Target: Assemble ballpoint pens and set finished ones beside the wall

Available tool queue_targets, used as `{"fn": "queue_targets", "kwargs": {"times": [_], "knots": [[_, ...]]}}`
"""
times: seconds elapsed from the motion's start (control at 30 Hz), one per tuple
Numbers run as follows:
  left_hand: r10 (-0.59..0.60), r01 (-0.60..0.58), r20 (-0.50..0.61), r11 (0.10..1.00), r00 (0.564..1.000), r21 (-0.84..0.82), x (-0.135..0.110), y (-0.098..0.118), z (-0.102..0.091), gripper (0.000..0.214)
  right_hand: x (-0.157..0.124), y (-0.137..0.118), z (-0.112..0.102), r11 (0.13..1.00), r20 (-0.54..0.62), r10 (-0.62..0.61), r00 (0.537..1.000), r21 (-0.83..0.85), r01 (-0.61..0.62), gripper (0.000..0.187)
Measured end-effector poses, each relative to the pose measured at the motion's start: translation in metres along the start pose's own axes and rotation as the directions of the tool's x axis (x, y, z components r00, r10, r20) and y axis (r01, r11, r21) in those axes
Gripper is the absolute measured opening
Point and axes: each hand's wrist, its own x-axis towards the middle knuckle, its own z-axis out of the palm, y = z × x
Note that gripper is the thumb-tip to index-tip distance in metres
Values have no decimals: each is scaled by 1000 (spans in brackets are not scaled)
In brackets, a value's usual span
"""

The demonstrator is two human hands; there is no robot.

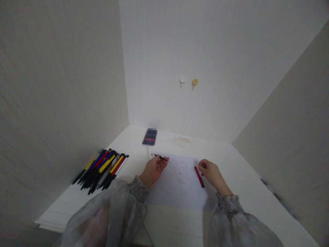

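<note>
My left hand point(155, 169) is turned partly palm up above the left side of a white paper sheet point(177, 199). Between its thumb and fingers lies a slim black pen part point(161, 158) with a thin pointed tip facing right. Over the sheet's right edge, my right hand point(209, 171) has its thumb and fingertips pinched together. What they hold, if anything, is hidden. A red pen barrel point(199, 177) with a dark lower end lies slanted just beside those fingertips; I cannot tell whether they touch it. Faint marks or small bits show on the sheet between my hands.
Several pens point(102, 169) with black, yellow, red, blue and white parts lie in a pile at the left. A blurred-out phone point(150, 137) sits at the back, with a pale cable near it. White walls enclose the table; two small hooks point(194, 82) are on the back wall.
</note>
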Motion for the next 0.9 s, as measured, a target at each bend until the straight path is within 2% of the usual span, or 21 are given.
{"fn": "queue_targets", "kwargs": {"times": [0.1, 0.2, 0.43, 0.67, 0.8, 0.9], "knots": [[0, 0, 4, 1000, 1000, -6, -1, 0, 2, 14, 0, 1, 1, 976, -11, -9, 1000, -216, 6, 16], [0, 0, 15, 1000, 1000, -17, -1, -1, 3, 16, 2, 4, 2, 947, 6, 1, 1000, -322, 1, 17], [-24, 21, 37, 997, 999, 72, -1, -5, 3, 17, 2, 11, 11, 944, 19, 13, 1000, -331, -5, 17], [-94, 92, 138, 996, 986, 18, -1, -6, 0, 13, 4, 7, 10, 956, 33, 57, 998, -290, -45, 19], [-136, 135, 159, 991, 978, 19, -4, -8, 1, 11, -1, -12, 5, 982, -39, -46, 998, -187, 38, 20], [-153, 147, 153, 988, 976, 49, -6, -11, 2, 8, -11, -33, 8, 964, -78, -231, 970, -151, 217, 21]]}}
